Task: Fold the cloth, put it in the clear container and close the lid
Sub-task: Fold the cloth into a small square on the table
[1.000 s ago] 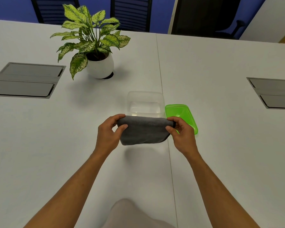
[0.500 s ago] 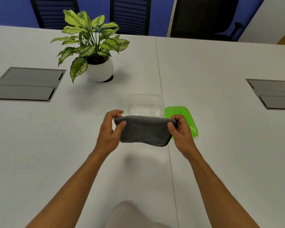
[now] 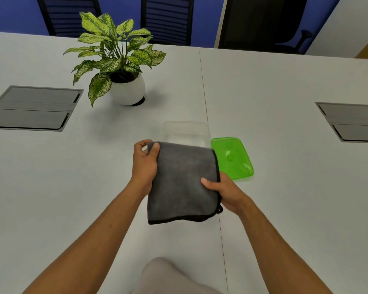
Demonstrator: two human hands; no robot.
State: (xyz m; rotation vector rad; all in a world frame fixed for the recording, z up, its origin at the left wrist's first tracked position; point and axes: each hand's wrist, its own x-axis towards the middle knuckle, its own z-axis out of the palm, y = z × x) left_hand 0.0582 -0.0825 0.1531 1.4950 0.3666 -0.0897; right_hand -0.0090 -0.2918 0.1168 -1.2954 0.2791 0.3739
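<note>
A grey cloth (image 3: 180,181) with a black hem is folded into a rough square and held above the white table. My left hand (image 3: 143,164) pinches its far left corner. My right hand (image 3: 225,193) grips its right edge near the lower corner, thumb on top. Just beyond the cloth stands the clear container (image 3: 186,132), open, its near side hidden by the cloth. The green lid (image 3: 232,158) lies flat on the table to the right of the container.
A potted plant (image 3: 119,66) in a white pot stands at the back left. Grey cable hatches are set into the table at the left (image 3: 30,109) and right (image 3: 351,122). Office chairs (image 3: 168,20) line the far edge. A table seam (image 3: 206,98) runs down the middle.
The cloth was a narrow strip stretched between both hands; now it shows a wider square face. My right hand dropped from the top right corner to the lower right edge.
</note>
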